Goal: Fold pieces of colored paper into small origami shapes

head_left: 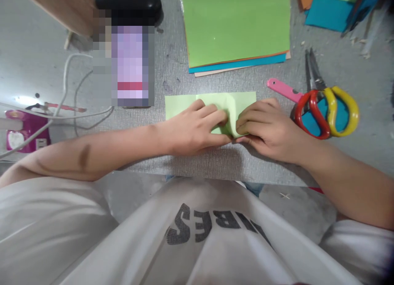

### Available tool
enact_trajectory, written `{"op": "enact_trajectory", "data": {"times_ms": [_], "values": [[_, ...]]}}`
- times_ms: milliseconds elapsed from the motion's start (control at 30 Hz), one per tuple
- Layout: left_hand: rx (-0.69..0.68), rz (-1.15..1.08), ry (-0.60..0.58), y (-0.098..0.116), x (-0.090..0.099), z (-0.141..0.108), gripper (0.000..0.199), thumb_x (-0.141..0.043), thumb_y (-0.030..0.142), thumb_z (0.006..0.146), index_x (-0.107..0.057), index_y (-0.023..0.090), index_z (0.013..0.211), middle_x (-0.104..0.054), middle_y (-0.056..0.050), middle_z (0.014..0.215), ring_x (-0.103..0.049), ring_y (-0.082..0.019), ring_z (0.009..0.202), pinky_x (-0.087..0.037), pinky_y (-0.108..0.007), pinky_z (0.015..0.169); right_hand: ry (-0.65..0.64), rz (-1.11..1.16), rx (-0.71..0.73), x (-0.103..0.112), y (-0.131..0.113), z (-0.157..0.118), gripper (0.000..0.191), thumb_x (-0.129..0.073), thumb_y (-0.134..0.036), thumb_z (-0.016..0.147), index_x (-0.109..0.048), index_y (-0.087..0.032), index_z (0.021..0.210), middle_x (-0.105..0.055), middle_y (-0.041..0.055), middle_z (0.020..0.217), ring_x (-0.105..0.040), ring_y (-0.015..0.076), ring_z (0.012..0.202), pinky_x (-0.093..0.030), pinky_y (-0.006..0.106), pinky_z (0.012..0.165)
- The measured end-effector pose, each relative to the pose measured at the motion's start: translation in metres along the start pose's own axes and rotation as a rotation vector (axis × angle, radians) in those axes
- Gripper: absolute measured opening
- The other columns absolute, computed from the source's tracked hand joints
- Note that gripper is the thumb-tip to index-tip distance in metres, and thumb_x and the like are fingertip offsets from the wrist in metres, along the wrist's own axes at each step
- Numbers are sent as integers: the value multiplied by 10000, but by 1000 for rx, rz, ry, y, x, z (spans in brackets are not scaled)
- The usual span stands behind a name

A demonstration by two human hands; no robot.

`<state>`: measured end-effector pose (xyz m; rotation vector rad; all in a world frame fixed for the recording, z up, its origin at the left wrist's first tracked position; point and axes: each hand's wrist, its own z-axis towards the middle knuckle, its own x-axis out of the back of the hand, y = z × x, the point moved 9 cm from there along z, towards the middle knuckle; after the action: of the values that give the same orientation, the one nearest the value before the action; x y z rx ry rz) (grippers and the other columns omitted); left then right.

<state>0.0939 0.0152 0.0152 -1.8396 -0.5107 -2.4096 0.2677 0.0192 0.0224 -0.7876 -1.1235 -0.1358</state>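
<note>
Right hand: narrow grip; the right hand (271,131) closes its fingertips and thumb on the raised fold of the light green paper (180,102), near the paper's right part.
Left hand: fingers bent and lying on the same sheet; the left hand (200,127) stretches its thumb along the near edge, toward the right thumb. Whether it pinches the sheet or only presses it, I cannot tell.
Light green paper: on the table (147,145), near its front edge, under and between both hands; its middle part curves up in a loop, while both far corners lie spread out.
Scissors: right of the right hand, the scissors (317,90) point away from the person, with one red and one yellow handle loop; blue paper shows through both loops.
Pink tool: the pink handle (283,88) lies slanted, its near end running up to the red loop.
Paper stack: beyond the light green paper, the stack of sheets (237,26) has bright green on top, with orange, blue and pale edges showing below.
Far right: blue paper (329,12) beside an orange piece.
Far left: a pixelated screen (129,57) before a black object (129,4); white cable (65,78) and magenta socket block (29,131) farther left.
</note>
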Motion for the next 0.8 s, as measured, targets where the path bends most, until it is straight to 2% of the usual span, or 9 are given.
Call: {"op": "enact_trajectory", "data": {"times_ms": [100, 267, 367, 533, 800], "values": [[45, 53, -23, 3, -4, -2, 385, -665, 301, 1288, -774, 414, 1639, -716, -156, 1571, -674, -328, 1261, -543, -531, 1059, 20, -37, 0, 3, 0, 0, 262, -673, -351, 1297, -762, -269, 1064, -865, 66, 1094, -787, 317, 1155, -477, 531, 1073], [79, 173, -23, 10, -5, -5, 467, -724, 259, 1242, -718, 404, 1686, -716, -164, 1648, -650, -343, 1320, -558, -533, 1058, 34, -5, -9, 6, 3, -1, 256, -637, -350, 1297, -733, -288, 1068, -853, 65, 1081, -783, 324, 1109, -514, 520, 1043], [88, 152, -37, 10, -4, -5, 500, -734, 240, 1215, -712, 396, 1689, -728, -174, 1616, -631, -360, 1338, -555, -518, 1044, 24, 40, 0, 6, 4, 0, 257, -639, -373, 1292, -736, -293, 1067, -837, 74, 1058, -762, 331, 1070, -537, 515, 999], [87, 111, -60, 8, 0, -2, 414, -680, 290, 1245, -742, 378, 1645, -767, -163, 1479, -617, -353, 1264, -544, -477, 970, 58, 61, -5, 8, 2, 0, 179, -642, -299, 1258, -794, -282, 1165, -859, 88, 1073, -763, 333, 1055, -534, 517, 956], [112, 136, -106, 12, 2, 0, 474, -715, 250, 1208, -734, 381, 1662, -784, -148, 1369, -641, -341, 1218, -510, -463, 943, 34, 105, -101, 6, 8, 3, 157, -675, -328, 1231, -816, -305, 1169, -885, 81, 1082, -780, 349, 1081, -547, 541, 961]]}}
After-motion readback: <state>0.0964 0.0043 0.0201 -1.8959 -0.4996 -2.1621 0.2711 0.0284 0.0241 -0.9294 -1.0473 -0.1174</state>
